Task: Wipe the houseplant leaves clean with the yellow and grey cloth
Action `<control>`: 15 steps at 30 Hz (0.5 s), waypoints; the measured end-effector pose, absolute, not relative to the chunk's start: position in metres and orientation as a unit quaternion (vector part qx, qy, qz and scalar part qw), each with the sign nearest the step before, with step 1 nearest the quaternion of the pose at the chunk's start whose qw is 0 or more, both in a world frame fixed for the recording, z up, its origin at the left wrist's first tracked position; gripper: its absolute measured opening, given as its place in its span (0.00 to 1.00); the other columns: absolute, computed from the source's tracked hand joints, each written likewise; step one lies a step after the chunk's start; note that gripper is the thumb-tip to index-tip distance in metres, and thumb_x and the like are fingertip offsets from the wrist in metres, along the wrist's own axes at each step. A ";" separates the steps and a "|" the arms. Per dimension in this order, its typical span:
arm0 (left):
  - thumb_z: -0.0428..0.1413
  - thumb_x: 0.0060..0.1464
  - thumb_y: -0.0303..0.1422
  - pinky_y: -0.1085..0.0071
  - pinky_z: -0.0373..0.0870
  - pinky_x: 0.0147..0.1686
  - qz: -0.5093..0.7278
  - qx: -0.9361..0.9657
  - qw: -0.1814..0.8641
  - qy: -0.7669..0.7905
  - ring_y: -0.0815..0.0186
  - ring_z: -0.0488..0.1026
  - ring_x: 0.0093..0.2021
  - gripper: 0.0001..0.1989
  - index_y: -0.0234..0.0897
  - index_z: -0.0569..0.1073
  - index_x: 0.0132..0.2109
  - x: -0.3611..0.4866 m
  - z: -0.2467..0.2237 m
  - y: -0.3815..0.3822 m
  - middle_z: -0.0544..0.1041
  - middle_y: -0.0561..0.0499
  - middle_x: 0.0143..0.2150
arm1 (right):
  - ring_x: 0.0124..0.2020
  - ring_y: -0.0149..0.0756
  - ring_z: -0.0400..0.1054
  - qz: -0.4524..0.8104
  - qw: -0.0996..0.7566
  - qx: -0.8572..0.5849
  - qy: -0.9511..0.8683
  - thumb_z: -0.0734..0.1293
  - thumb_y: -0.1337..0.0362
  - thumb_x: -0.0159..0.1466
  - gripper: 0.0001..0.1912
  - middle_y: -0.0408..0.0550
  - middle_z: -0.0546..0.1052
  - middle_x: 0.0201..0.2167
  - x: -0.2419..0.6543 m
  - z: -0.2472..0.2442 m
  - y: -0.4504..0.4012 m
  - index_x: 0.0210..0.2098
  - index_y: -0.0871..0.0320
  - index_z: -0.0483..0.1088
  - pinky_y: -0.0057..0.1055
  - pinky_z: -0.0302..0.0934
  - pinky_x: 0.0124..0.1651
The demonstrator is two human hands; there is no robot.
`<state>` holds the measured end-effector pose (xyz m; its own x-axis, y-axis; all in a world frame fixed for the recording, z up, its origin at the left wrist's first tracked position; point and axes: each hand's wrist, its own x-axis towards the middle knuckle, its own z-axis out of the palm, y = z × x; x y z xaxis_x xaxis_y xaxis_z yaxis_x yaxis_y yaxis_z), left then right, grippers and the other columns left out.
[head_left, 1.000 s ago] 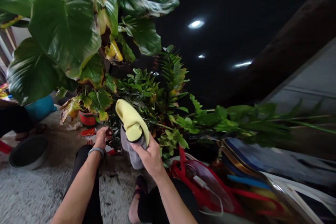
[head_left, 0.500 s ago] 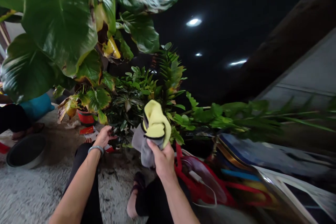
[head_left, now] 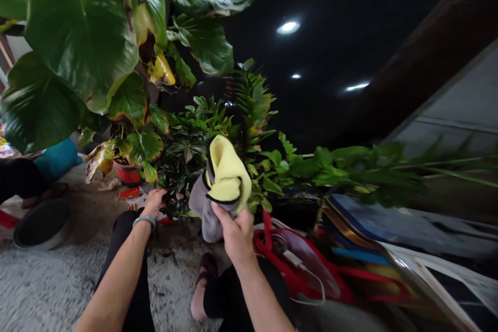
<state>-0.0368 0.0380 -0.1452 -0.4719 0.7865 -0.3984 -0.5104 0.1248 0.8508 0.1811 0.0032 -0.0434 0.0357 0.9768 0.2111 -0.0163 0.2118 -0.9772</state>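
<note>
My right hand (head_left: 238, 231) grips a folded cloth (head_left: 227, 176), yellow on one side and grey on the other with black edging. It is held up in front of the leafy plants, its grey part hanging down on the left. My left hand (head_left: 154, 202), with a pale bangle (head_left: 143, 222) at the wrist, reaches into a low plant with dark green leaves (head_left: 184, 155). Leaves and shadow hide most of its fingers, so whether they hold a leaf cannot be made out.
A big-leaved plant (head_left: 81, 26) with browned, yellowing leaves rises at left above a red pot (head_left: 128, 174). A dark basin (head_left: 42, 223) stands on the rough floor near another person's leg (head_left: 17, 179). At right are a red bag (head_left: 268, 249), a white cable and stacked flat items (head_left: 389, 223).
The cloth in my right hand has moved slightly up and left. My left hand's fingers have gone deeper among the dark leaves. The view has shifted a little.
</note>
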 end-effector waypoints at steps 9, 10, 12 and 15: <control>0.64 0.45 0.29 0.70 0.64 0.23 0.648 0.143 0.488 0.566 0.65 0.67 0.22 0.07 0.38 0.72 0.25 -0.044 -0.153 0.035 0.72 0.51 0.21 | 0.43 0.49 0.77 0.552 0.369 -0.404 -0.629 0.73 0.59 0.53 0.19 0.48 0.85 0.41 0.163 -0.066 -0.043 0.44 0.54 0.79 0.38 0.71 0.48; 0.64 0.46 0.30 0.69 0.65 0.23 0.647 0.148 0.489 0.566 0.64 0.68 0.23 0.07 0.38 0.73 0.25 -0.045 -0.153 0.035 0.72 0.51 0.21 | 0.46 0.48 0.77 0.532 0.384 -0.379 -0.653 0.73 0.60 0.54 0.21 0.49 0.84 0.44 0.163 -0.053 -0.042 0.48 0.54 0.79 0.38 0.70 0.51; 0.64 0.47 0.31 0.69 0.66 0.25 0.642 0.159 0.492 0.566 0.63 0.69 0.25 0.07 0.37 0.73 0.27 -0.045 -0.154 0.034 0.73 0.50 0.22 | 0.50 0.48 0.76 0.481 0.425 -0.344 -0.686 0.73 0.61 0.55 0.25 0.50 0.83 0.49 0.159 -0.027 -0.029 0.53 0.55 0.76 0.38 0.68 0.56; 0.64 0.46 0.34 0.68 0.68 0.28 0.631 0.177 0.497 0.569 0.62 0.72 0.27 0.07 0.37 0.75 0.28 -0.045 -0.156 0.032 0.75 0.50 0.24 | 0.52 0.49 0.75 0.415 0.465 -0.358 -0.695 0.72 0.60 0.54 0.27 0.53 0.82 0.51 0.144 -0.016 -0.002 0.54 0.56 0.74 0.41 0.67 0.58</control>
<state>-0.0448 0.0320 -0.1562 -0.4439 0.8281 -0.3424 -0.4254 0.1415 0.8939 0.1438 -0.0021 -0.0155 -0.3113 0.8836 0.3498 0.1105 0.3993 -0.9102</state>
